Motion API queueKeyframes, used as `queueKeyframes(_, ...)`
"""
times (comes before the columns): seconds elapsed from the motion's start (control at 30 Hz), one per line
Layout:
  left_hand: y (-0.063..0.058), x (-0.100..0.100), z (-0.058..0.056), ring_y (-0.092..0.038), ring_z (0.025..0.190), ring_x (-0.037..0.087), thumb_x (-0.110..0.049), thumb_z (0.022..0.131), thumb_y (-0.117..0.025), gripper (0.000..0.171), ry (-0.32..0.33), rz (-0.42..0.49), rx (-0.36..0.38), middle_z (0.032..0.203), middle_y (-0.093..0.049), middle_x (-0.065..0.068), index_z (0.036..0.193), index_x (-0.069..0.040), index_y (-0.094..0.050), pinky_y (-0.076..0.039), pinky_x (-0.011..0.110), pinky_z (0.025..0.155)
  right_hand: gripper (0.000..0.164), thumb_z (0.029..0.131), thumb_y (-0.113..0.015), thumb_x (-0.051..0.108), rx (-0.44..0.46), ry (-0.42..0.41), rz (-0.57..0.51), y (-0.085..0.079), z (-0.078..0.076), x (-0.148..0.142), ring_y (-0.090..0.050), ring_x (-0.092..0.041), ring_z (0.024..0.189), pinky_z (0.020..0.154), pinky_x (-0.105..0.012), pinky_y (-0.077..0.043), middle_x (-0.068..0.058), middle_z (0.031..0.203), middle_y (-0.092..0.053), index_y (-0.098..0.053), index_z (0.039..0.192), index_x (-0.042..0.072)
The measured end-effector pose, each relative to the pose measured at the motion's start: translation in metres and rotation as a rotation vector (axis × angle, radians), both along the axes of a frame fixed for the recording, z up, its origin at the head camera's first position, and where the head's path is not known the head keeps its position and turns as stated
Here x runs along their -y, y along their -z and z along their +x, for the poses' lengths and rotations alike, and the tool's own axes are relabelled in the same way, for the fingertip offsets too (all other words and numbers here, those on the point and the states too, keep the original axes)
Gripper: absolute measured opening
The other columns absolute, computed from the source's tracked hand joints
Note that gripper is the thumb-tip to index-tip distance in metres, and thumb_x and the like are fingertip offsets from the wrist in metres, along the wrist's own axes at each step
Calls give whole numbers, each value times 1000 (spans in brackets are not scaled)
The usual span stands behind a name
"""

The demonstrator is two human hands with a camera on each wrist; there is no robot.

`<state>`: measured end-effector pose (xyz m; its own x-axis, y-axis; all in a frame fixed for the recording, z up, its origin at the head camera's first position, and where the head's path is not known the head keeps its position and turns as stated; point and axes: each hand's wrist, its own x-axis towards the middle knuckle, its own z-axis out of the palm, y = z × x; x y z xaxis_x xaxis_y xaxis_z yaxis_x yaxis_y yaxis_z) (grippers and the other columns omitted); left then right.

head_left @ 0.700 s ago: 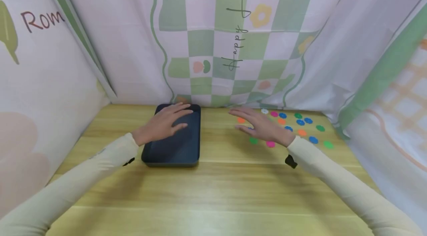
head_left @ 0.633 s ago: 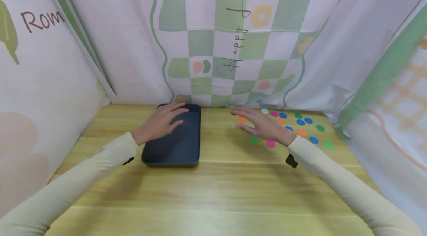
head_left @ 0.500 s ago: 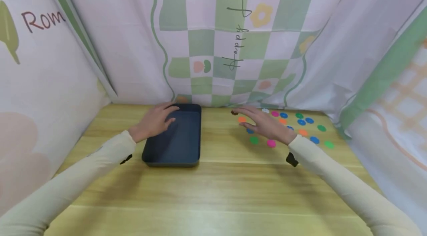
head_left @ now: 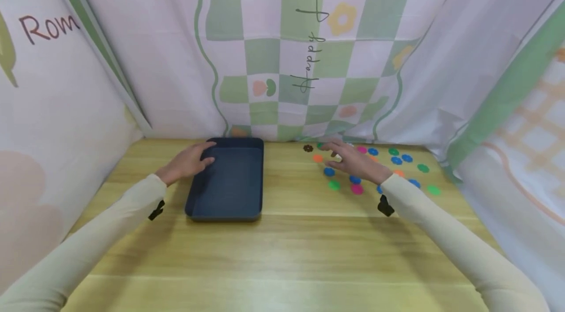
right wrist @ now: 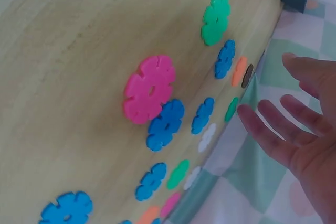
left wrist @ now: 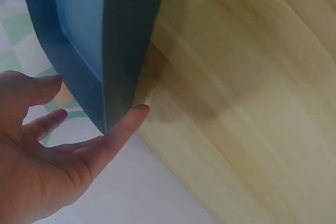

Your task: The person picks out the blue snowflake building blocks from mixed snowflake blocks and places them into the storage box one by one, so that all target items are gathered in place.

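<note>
A dark blue rectangular tray (head_left: 231, 182) lies on the left of the wooden table. My left hand (head_left: 185, 162) is over its far left side, fingers extended toward the inside. Seen from the left wrist, the thumb and fingers are spread around a corner of the tray; whether they touch it I cannot tell. My right hand (head_left: 356, 164) hovers above flat flower-shaped plastic pieces, fingers loosely bent and holding nothing. Around it lie a brown piece (head_left: 308, 148), an orange piece (head_left: 318, 158), a blue piece (head_left: 328, 171) and a pink piece (right wrist: 150, 88). The hand hides some pieces.
Several more flower pieces, such as a green one (head_left: 434, 190), are scattered to the right. A checked curtain (head_left: 300, 57) hangs along the table's back edge, with more cloth at both sides. Bare wooden tabletop (head_left: 282, 258) stretches in front of the tray.
My left hand has moved left from over the tray's middle to its left side. The right hand has shifted slightly right, uncovering the brown piece. The tray stays in place.
</note>
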<state>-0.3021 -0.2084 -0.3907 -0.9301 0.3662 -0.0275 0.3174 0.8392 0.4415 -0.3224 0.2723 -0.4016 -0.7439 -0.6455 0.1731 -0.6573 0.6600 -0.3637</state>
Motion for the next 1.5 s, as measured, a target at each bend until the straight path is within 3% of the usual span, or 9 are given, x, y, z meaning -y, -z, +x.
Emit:
queueKeyframes(0.13,1,4,-2,-51,135,52,-19,111,-53,60,-28,48,52,159,-39,36,162,4,-31,-45,65,113,51,100,-72,8,123,46,-26,1,-3,-5,-65,-42,117,97,-53,-60,-26,148,-53,-52,146,-3)
queueKeyframes(0.23,4,8,-5,-71,85,43,-21,112,-51,63,-59,138,130,157,-37,41,164,1,-25,-63,55,82,51,100,-71,8,178,57,-31,2,-5,-8,-64,-43,119,100,-57,-57,-26,146,-56,-52,145,-5)
queueKeyframes(0.33,7,13,-8,-53,43,24,-21,113,-49,65,-95,243,207,155,-35,45,167,-3,-19,-57,41,51,52,100,-72,9,236,78,-25,4,-6,-10,-63,-43,121,102,-60,-55,-26,145,-56,-52,146,-4)
queueKeyframes(0.4,7,16,-8,-63,54,24,-18,112,-50,67,-112,309,248,155,-35,45,167,-3,-15,-58,37,50,52,101,-71,11,271,95,-23,7,-7,-12,-63,-41,121,102,-59,-55,-25,143,-57,-52,147,-3)
queueKeyframes(0.47,8,18,-8,-74,84,39,-12,110,-52,71,-112,392,306,155,-34,46,166,1,-11,-63,37,55,52,101,-71,13,305,111,-31,9,-9,-14,-64,-40,120,102,-57,-56,-24,141,-59,-52,147,-2)
queueKeyframes(0.6,9,19,-7,-46,138,57,-2,107,-54,76,-99,541,430,158,-27,46,164,9,-4,-68,38,71,49,102,-70,15,353,125,-50,11,-11,-18,-64,-38,121,100,-54,-58,-22,136,-62,-54,146,0)
queueKeyframes(0.77,13,16,-9,-45,139,57,0,106,-53,71,-57,568,471,159,-24,45,161,14,-12,-68,38,75,45,101,-70,12,362,115,-66,14,-10,-19,-63,-39,120,101,-55,-56,-22,132,-65,-58,142,-1)
queueKeyframes(1.17,21,1,-14,-42,143,54,-4,107,-56,70,-59,648,559,164,-19,41,164,5,-17,-67,36,81,47,96,-77,11,333,81,-61,19,-7,-12,-66,-34,106,96,-52,-58,-22,120,-68,-60,135,-9)
queueKeyframes(1.5,29,-12,-13,-37,148,51,-7,109,-53,68,-82,710,643,168,-16,35,166,1,-16,-66,34,82,24,96,-76,8,309,131,-61,26,-5,-13,-63,-28,93,82,-39,-58,-18,101,-67,-67,113,-7)
